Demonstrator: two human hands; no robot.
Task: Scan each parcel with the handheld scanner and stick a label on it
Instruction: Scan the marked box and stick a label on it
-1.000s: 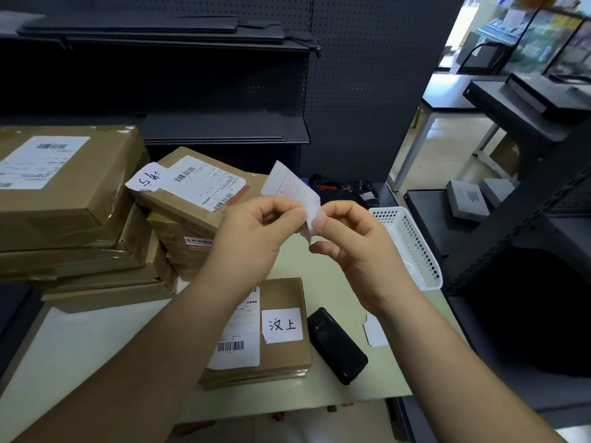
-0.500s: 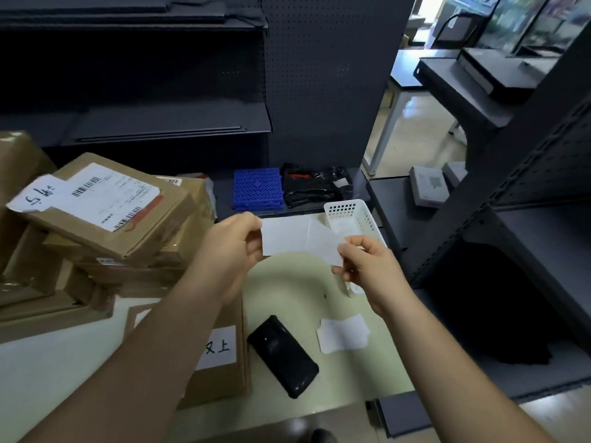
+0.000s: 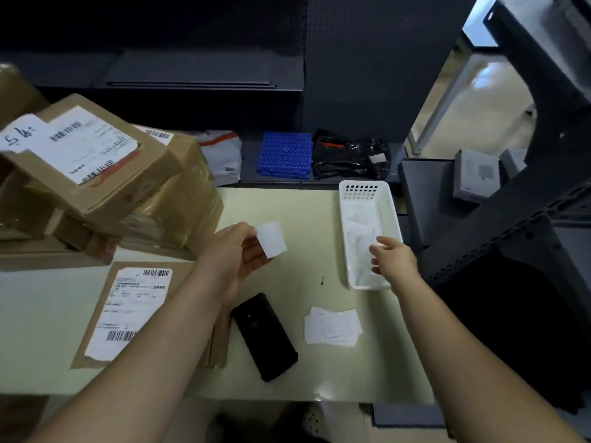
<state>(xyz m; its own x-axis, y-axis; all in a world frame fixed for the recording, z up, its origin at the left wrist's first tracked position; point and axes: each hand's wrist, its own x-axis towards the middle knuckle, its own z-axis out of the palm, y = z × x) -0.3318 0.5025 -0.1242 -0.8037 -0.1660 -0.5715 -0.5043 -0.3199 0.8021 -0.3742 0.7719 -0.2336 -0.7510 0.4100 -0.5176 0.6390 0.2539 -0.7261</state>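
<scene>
- White label [image 3: 271, 239] is pinched at one edge by the left hand [image 3: 236, 255] and held in the air beyond the black scanner [image 3: 263, 337].
- The right hand [image 3: 391, 260] is held over the white basket [image 3: 358, 190], beyond and to the right of the scanner. Its fingers are loosened and nothing is plainly gripped.
- The parcel [image 3: 128, 314] to be labelled lies flat just left of the scanner, partly covered by the left forearm. Loose paper slips [image 3: 332, 326] lie just right of the scanner.
- Risk, as judged: the limp label could fold onto itself or stick to the fingers, since it is held by one edge only. It could also be laid crooked, or over a barcode on the parcel's shipping sheet.
- Half a second ago the paper was held between both hands. Now it is kept by the left hand alone, and the right hand has been moved away to the basket.
</scene>
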